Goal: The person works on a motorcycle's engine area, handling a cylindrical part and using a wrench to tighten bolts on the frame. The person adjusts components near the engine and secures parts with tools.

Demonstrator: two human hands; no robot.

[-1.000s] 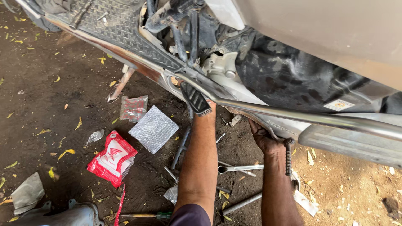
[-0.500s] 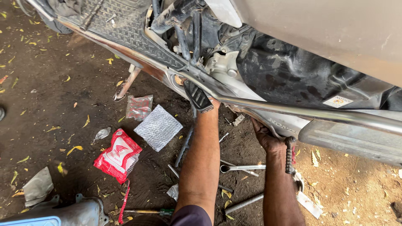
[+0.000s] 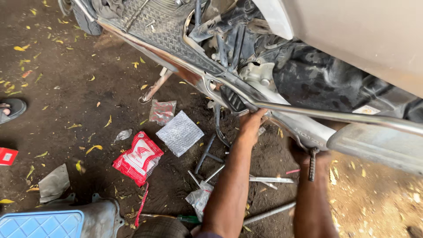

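Observation:
A scooter (image 3: 335,39) stands over dirt ground, its side panels off and its underside exposed. My left hand (image 3: 252,120) reaches up to its lower edge, fingers curled on the chrome bar (image 3: 335,115) right beside a black ribbed foot peg (image 3: 232,100). My right hand (image 3: 305,155) is pushed up under the body further right, and its fingers are hidden there. A dark ribbed rod (image 3: 312,165) hangs down across that wrist. I cannot tell whether the hand grips it.
On the ground lie a red packet (image 3: 137,158), a bubble-wrap piece (image 3: 179,132), a clear bag (image 3: 162,111), a T-handled wrench (image 3: 206,154) and a spanner (image 3: 271,180). A blue-topped grey cover (image 3: 57,220) sits bottom left. Another person's sandalled foot (image 3: 11,108) is at the left edge.
The view has swung left, so the scooter and ground items sit further right, and the foot and blue-topped cover came into sight. Both hands stay at the scooter's underside.

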